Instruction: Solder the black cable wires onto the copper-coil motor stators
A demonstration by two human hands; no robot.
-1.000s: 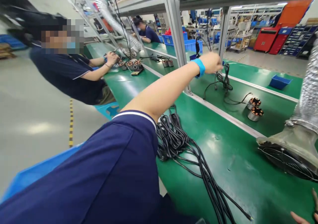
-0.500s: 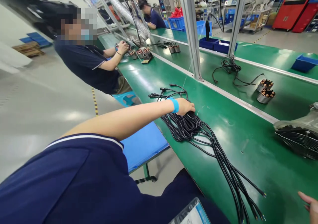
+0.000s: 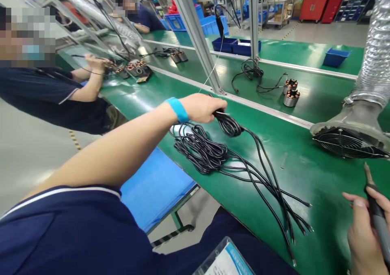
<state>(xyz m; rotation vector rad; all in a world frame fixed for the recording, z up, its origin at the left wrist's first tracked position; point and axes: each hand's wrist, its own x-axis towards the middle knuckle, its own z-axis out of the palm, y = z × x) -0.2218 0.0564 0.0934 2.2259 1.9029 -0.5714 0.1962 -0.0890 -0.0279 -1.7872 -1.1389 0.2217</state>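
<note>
The left hand (image 3: pixel 203 107) pinches a coil (image 3: pixel 230 125), likely held up to hang clear of the cables (image 3: pixel 202 151) just below it on the bench (image 3: pixel 329 177); the right hand (image 3: pixel 363 230) grips an iron (image 3: pixel 380 225) behind its tip (image 3: pixel 367 172), presumably because that heats.

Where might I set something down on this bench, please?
Bare green benchtop shows between the cable strands and fan guard, and farther back between the copper-wound parts and silver duct. It is crowded below the left hand, around the coiled cables.

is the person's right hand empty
No, the right hand grips a dark-handled pointed tool.
</note>
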